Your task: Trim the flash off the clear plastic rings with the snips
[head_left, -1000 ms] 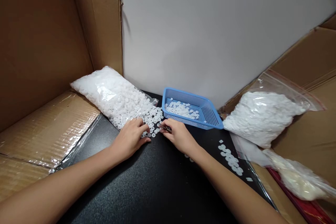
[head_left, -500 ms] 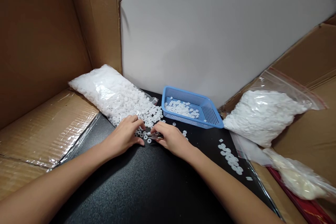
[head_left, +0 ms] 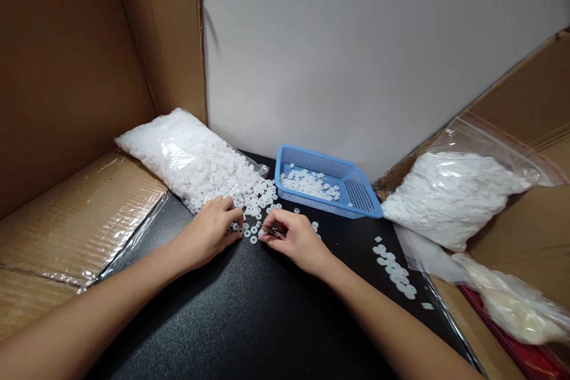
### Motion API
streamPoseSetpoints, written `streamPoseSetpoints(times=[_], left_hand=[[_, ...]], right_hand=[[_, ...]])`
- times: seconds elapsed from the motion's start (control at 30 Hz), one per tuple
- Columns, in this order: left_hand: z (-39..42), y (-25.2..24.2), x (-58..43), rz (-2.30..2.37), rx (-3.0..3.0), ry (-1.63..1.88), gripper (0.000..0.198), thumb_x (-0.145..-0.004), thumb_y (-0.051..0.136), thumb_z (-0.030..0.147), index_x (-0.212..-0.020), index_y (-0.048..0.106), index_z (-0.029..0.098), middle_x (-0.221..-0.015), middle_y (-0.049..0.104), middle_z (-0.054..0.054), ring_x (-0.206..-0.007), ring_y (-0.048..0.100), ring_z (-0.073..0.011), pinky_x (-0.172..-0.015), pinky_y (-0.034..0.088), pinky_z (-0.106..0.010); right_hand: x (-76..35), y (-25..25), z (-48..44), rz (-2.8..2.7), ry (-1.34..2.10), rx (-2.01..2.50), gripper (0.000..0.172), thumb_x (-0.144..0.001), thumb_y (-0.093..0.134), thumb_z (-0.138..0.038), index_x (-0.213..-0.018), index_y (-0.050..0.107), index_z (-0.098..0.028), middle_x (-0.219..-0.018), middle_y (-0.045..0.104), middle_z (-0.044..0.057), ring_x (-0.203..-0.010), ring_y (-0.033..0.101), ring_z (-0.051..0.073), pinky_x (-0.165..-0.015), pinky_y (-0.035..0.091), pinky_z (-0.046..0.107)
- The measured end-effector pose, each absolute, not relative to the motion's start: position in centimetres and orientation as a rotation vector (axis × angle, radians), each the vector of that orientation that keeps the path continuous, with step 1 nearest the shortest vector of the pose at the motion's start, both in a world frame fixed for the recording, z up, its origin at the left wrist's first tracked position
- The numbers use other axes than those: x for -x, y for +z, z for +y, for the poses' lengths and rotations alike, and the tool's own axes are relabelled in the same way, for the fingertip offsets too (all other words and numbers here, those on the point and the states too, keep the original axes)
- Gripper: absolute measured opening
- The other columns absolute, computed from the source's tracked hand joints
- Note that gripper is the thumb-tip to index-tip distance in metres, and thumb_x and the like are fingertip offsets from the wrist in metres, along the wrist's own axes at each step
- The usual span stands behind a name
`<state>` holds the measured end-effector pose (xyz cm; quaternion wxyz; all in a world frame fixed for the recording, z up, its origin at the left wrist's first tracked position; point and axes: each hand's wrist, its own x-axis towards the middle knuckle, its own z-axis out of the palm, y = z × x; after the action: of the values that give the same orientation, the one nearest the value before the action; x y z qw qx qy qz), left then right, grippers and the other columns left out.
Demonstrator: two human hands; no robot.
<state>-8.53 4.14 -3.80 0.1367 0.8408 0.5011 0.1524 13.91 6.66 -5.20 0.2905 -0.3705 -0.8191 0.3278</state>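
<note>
Loose white plastic rings (head_left: 253, 240) lie on the black tabletop between my two hands. My right hand (head_left: 299, 237) is closed around a small metal tool (head_left: 274, 231), mostly hidden by the fingers; its exact kind is unclear. A white ring at the tool's tip, close to my thumb, seems to touch it. On the left, my left hand (head_left: 214, 230) rests over the near edge of the spilled rings, fingers bent, with thumb and forefinger apart. Behind it, a clear bag (head_left: 178, 157) full of such rings lies with its mouth toward me, spilling some onto the table.
A blue perforated basket (head_left: 329, 208) holding white pieces stands behind my right hand. More flat white pieces (head_left: 396, 273) lie to the right. Beyond them are a full zip bag (head_left: 454, 202) and a bag of cream-coloured material (head_left: 512, 309). Cardboard walls (head_left: 66, 71) flank the table.
My right hand has shifted slightly right with the metal tool, away from my left hand. My left thumb has drawn in closer to the fingers.
</note>
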Motion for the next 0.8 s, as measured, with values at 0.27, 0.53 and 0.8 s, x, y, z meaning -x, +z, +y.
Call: streamPoseSetpoints(times=[0.27, 0.53, 0.8], left_hand=[[3.6, -3.6, 8.5, 1.426, -2.411, 0.467, 0.013, -0.079, 0.064, 0.011, -0.088, 0.067, 0.020, -0.092, 0.058, -0.005, -0.088, 0.056, -0.0265, -0.078, 0.042, -0.038], [3.9, -4.2, 7.6, 1.381, -2.345, 0.580, 0.014, -0.083, 0.060, 0.012, -0.092, 0.066, 0.021, -0.094, 0.059, -0.005, -0.091, 0.054, -0.0260, -0.081, 0.042, -0.039], [3.7, -3.2, 7.4, 1.311, -2.093, 0.699, 0.018, -0.079, 0.063, 0.013, -0.095, 0.066, 0.020, -0.095, 0.062, -0.006, -0.095, 0.056, -0.0276, -0.087, 0.044, -0.044]], right_hand=[[-12.6, -6.0, 5.2, -2.230, 0.854, 1.008, 0.021, -0.077, 0.066, -0.004, -0.078, 0.056, -0.023, -0.078, 0.059, -0.002, -0.069, 0.053, 0.016, -0.063, 0.036, 0.026], [-14.0, -4.8, 6.3, -1.966, 0.925, 1.084, 0.012, -0.081, 0.067, -0.021, -0.079, 0.056, -0.022, -0.071, 0.059, -0.003, -0.061, 0.049, 0.013, -0.059, 0.038, 0.026], [-14.2, -4.2, 6.4, -1.747, 1.170, 0.986, 0.026, -0.080, 0.074, -0.040, -0.082, 0.055, -0.022, -0.076, 0.061, -0.002, -0.056, 0.045, 0.011, -0.053, 0.039, 0.025]])
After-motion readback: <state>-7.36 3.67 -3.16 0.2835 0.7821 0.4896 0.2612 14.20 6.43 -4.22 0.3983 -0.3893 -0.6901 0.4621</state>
